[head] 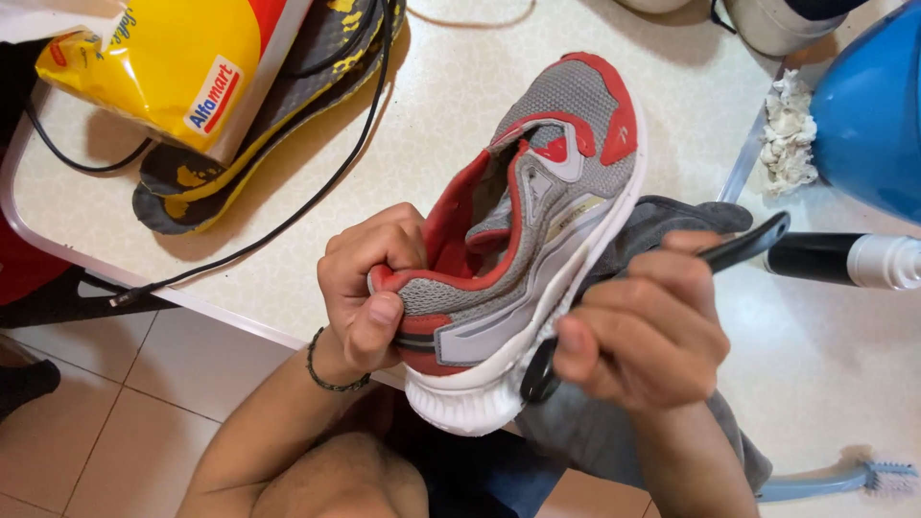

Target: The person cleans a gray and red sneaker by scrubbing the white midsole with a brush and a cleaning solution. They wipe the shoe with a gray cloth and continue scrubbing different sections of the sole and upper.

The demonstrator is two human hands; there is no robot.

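Shoe is sitting between both hands, above the counter edge. Left hand is gripping the heel, its fingers clamped over the red rim and thumb pressing outside. Its long side is pointing up and away from those fingers, toe farthest off. Right hand is pinching a black brush, fingers closed tight on the handle, just beside the white sole. A grey cloth is lying under that hand.
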